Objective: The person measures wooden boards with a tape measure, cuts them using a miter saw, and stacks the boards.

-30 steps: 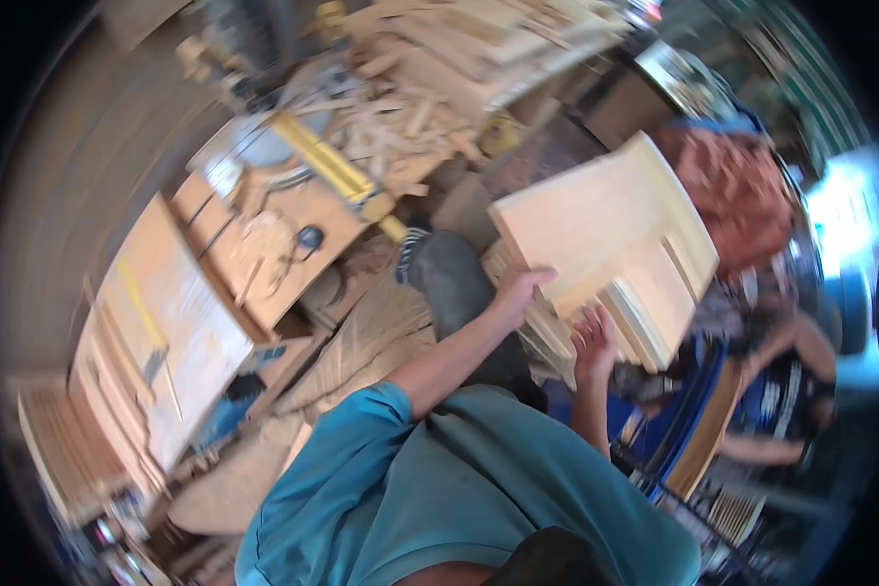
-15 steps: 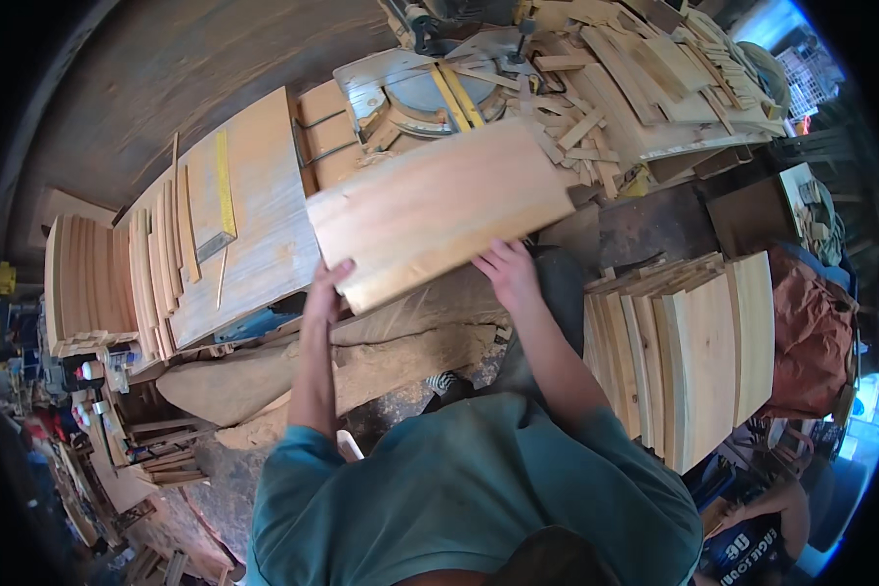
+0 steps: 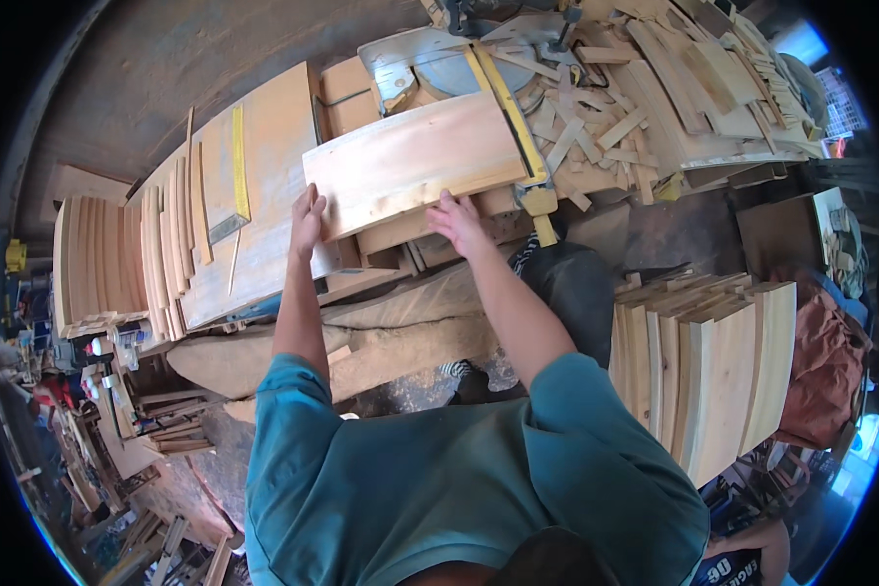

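A pale wooden board (image 3: 415,161) lies across the saw's round base, its right end by the yellow strips (image 3: 506,112). My left hand (image 3: 308,220) is closed around the board's left edge. Along the near edge, my right hand (image 3: 459,223) has its fingers spread, the tips at or against the wood. The miter saw (image 3: 459,73) is partly covered by the board, and its upper part is cut off by the top of the picture.
Left of the saw, a flat panel (image 3: 288,186) carries a yellow-edged ruler (image 3: 240,166) and upright board pieces (image 3: 98,259). Offcuts (image 3: 606,127) litter the bench at right. A board stack (image 3: 713,371) stands at my right, near another person's arm (image 3: 762,547). A log (image 3: 400,361) lies below the bench.
The board has moved away from me and left, down onto the saw's base. Both hands went with it, and my right hand's fingers have loosened from its near edge.
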Demonstrator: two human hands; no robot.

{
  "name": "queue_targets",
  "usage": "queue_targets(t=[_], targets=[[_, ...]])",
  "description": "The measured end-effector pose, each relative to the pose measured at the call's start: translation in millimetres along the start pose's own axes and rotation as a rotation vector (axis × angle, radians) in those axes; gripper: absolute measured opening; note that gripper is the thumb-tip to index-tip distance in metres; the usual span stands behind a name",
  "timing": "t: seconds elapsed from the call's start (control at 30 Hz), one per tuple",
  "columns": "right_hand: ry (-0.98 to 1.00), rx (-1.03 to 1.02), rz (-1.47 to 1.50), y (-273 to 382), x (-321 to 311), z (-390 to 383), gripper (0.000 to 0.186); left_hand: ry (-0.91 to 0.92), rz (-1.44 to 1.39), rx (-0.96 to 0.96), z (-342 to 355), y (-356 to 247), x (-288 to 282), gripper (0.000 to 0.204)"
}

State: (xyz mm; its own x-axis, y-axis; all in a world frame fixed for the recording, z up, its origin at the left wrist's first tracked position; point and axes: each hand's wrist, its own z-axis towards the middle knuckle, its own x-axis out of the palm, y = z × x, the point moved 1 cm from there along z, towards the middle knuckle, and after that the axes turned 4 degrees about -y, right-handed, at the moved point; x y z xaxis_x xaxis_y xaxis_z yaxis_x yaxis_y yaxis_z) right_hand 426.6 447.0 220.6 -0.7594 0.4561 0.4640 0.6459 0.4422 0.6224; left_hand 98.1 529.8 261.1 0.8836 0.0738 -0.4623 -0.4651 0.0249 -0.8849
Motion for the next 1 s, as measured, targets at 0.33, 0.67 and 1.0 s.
queue_targets(t=[0.33, 0.67, 1.0], targets=[[-0.227, -0.743, -1.601, 16, -35, 16, 0.06, -0.302, 0.128, 0.132, -171, -44, 67, 0.018], [-0.008, -0.635, -1.196, -19, -54, -33, 0.061, -0.078, -0.063, -0.14, -279, -55, 131, 0.039], [0.133, 0.053, -0.32, -28, -61, -190, 0.064, -0.014, -0.486, -0.353, -307, -95, 144, 0.019]])
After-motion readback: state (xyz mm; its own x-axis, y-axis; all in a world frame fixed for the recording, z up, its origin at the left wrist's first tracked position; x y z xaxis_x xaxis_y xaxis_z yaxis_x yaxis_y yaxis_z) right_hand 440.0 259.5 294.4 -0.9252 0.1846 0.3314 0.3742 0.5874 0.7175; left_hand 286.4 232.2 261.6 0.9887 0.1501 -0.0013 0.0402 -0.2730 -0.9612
